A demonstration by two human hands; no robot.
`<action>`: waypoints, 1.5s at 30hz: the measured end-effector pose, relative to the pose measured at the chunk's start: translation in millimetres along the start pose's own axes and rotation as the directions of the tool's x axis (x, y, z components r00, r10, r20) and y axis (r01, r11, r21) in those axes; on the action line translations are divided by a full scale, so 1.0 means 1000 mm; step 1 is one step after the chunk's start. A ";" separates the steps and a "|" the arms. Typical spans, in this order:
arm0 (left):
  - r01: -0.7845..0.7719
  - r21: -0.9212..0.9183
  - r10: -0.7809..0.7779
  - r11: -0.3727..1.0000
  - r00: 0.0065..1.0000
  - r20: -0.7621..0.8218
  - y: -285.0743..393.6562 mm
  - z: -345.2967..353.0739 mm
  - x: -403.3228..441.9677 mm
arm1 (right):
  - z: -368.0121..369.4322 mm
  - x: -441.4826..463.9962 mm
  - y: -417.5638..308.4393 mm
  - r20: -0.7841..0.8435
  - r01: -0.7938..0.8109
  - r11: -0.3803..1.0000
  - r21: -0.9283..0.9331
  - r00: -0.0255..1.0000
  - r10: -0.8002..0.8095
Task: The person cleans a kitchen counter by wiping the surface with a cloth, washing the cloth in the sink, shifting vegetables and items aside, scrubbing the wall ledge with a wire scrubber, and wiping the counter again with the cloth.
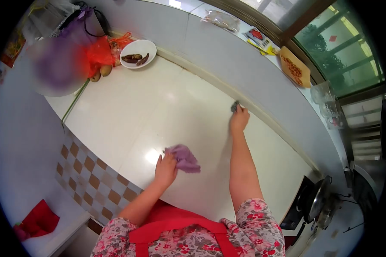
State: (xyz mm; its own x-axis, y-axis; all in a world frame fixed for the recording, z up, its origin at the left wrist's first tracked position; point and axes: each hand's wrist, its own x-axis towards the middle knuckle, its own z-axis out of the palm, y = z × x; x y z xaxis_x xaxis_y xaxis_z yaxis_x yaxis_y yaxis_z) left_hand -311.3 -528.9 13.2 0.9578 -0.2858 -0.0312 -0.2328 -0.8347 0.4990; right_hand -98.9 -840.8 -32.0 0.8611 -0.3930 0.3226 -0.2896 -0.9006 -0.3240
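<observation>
A purple cloth (184, 158) lies bunched on the white countertop (158, 107), its far part spread to the right. My left hand (165, 168) is closed on the cloth's near left side. Farther off, against the ledge at the back of the counter, my right hand (240, 120) grips a small dark grey scouring pad (234, 106). The pad sticks out past the fingertips and touches the counter close to the wall.
A white plate (151, 48) with dark elongated food and a red plastic bag (101, 53) stand at the back left. Packets and a tray of nuts (295, 70) line the windowsill. A lidded pan (319, 199) sits on the stove at right.
</observation>
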 end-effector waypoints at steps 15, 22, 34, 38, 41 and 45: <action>0.379 -0.553 -0.514 0.742 0.851 -0.107 -0.071 -0.078 -0.003 | 0.034 -0.122 -0.232 0.155 0.595 0.472 0.650 0.505 -0.849; 0.391 -0.672 -0.588 0.629 0.805 -0.082 -0.098 -0.079 0.028 | -0.053 -0.159 -0.105 0.295 0.435 0.844 0.313 0.800 -0.522; 0.380 -0.698 -0.330 0.607 0.919 0.214 0.004 -0.039 0.021 | -0.130 -0.256 -0.013 0.546 0.215 0.977 -0.005 0.818 -0.178; 0.374 -0.683 -0.239 0.628 0.927 0.288 0.043 -0.006 0.011 | -0.128 -0.259 0.002 0.535 0.068 0.996 0.051 0.840 -0.084; 0.300 -0.606 -0.143 0.737 0.945 0.294 0.074 0.015 0.004 | -0.148 -0.333 0.016 0.385 0.308 0.928 0.210 0.846 -0.369; 0.301 -0.581 -0.101 0.756 0.931 0.351 0.114 0.026 -0.003 | -0.189 -0.338 0.098 0.398 0.197 0.976 0.089 0.891 -0.216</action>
State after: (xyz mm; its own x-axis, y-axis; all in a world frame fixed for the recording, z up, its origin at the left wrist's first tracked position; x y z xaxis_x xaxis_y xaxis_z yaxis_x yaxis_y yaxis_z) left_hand -345.2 -635.9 47.5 0.8562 -0.3469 -0.3830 0.2099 -0.4438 0.8712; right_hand -497.3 -831.2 -4.8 0.9967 -0.0816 0.0033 -0.0759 -0.9403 -0.3317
